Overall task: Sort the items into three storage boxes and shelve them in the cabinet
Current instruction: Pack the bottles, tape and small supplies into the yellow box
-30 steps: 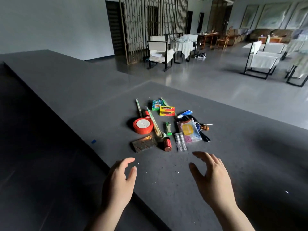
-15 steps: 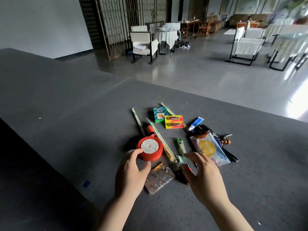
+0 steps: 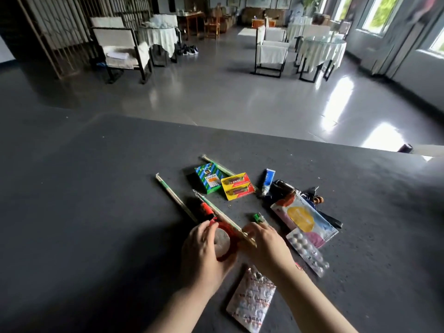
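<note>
Red round tape roll [image 3: 227, 239] is gripped by the left hand [image 3: 204, 253]; the right hand [image 3: 266, 246], just beside, pinches a long thin stick [image 3: 223, 218] lying diagonally across it.

On the table [image 3: 96, 200] the items lay in one loose group. The tape roll [image 3: 225, 239] was nearest the person, between the left hand [image 3: 204, 255] and the right hand [image 3: 266, 246], and a long stick [image 3: 221, 215] lay across its top. Another stick [image 3: 175, 200] lay to the left of it. Behind them, a small box [image 3: 207, 177] stood just left of the battery pack [image 3: 236, 186], touching it. A tube [image 3: 268, 181] lay to the right of the pack. Further right, a pouch [image 3: 304, 219] lay on some dark things, and a pill strip [image 3: 307, 251] lay at its near edge. A foil blister pack [image 3: 252, 299] lay closest, before the right hand.
</note>
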Demonstrator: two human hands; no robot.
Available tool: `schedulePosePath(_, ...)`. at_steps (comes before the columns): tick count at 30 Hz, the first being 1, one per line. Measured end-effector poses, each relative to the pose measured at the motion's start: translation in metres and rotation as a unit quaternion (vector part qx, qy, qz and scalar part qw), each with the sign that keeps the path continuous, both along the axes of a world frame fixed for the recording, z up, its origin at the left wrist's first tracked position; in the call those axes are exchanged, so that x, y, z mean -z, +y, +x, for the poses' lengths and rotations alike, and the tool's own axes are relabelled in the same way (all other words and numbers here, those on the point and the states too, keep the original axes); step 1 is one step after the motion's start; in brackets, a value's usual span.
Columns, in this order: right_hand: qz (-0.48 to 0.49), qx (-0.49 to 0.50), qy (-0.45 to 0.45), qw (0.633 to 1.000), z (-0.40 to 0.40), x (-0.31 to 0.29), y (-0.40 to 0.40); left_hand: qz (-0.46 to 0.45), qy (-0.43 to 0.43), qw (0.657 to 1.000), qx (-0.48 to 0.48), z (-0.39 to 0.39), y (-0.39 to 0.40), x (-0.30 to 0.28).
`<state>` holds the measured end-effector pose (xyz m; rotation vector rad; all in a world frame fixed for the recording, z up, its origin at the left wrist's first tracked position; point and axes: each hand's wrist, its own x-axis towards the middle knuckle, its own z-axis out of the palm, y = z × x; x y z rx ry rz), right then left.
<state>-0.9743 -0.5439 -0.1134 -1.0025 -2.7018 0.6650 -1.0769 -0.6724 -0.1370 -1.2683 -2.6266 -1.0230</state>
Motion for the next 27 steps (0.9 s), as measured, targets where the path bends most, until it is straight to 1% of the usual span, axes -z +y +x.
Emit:
schedulePosePath(6, 0.013, 0.026, -0.023, 0.999, 0.002, 0.007, -0.002, -0.033, -0.001, 0.999, -0.034, -0.016, -0.006, 0.004)
schedulePosePath(8, 0.016, 0.041, -0.013, 0.999, 0.001, 0.006, -0.003, -0.040, 0.003, 0.998, -0.039, -0.017, -0.007, 0.005)
schedulePosePath(11, 0.018, 0.059, -0.007, 0.998, 0.003, 0.006, -0.002, -0.065, -0.016, 0.997, -0.042, -0.017, -0.007, 0.006)
schedulePosePath(14, 0.025, 0.085, 0.009, 0.996, 0.007, 0.007, -0.002, -0.062, -0.018, 0.997, -0.043, -0.017, -0.008, 0.007)
schedulePosePath(19, 0.044, 0.106, 0.065, 0.991, 0.017, -0.004, -0.003, -0.027, -0.046, 0.997, -0.062, -0.015, -0.008, -0.004)
schedulePosePath(23, 0.053, 0.122, 0.130, 0.983, 0.033, -0.020, 0.002, 0.062, -0.060, 0.996, -0.034, -0.013, 0.001, -0.023)
schedulePosePath(27, 0.087, 0.166, 0.198, 0.962, 0.071, -0.037, 0.012, 0.099, -0.005, 0.995, 0.031, 0.000, 0.022, -0.060)
